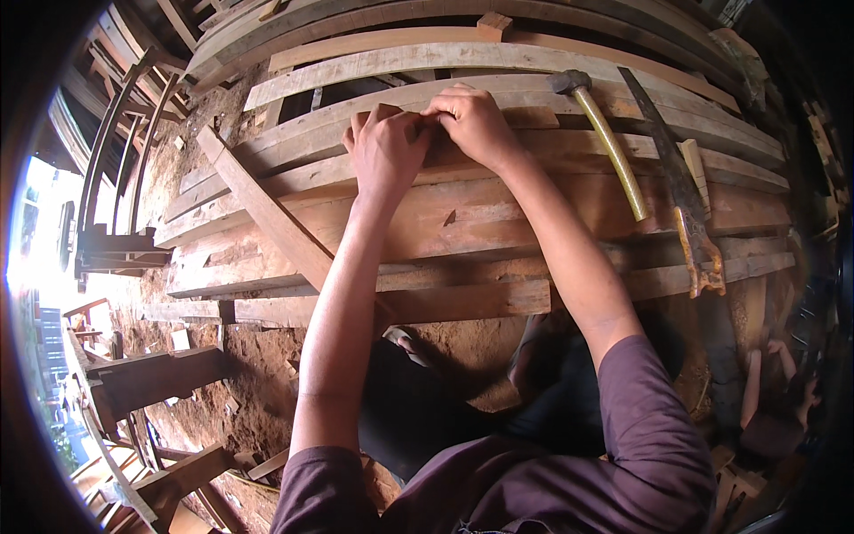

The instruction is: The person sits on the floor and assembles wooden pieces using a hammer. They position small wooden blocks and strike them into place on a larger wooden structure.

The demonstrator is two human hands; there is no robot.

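Reddish-brown wooden planks, rough and curved by the lens, fill the upper middle of the frame, stacked side by side like a slatted deck. Both hands meet near the top centre on one pale plank of that stack. The left hand lies knuckles up with its fingers curled under, pressed down on the wood; the right hand sits just beside it, touching it, fingers bent and pinched together at the spot where the two hands meet. Whether anything small is gripped between the fingertips cannot be told, since the knuckles hide it.

To the right of the hands, in the upper right of the frame, a hammer lies on the planks, its dark metal head pointing toward the top and its yellowish handle running down and to the right. Just beside it, further right, a handsaw rests along the boards with its dark blade toward the top and its worn wooden grip low at the right. A narrow wooden strip crosses the stack diagonally at the left centre.

Bare forearms run from purple sleeves at the lower edge up to the hands. Reddish soil shows below the planks at the lower left, with dark timber pieces lying on it.
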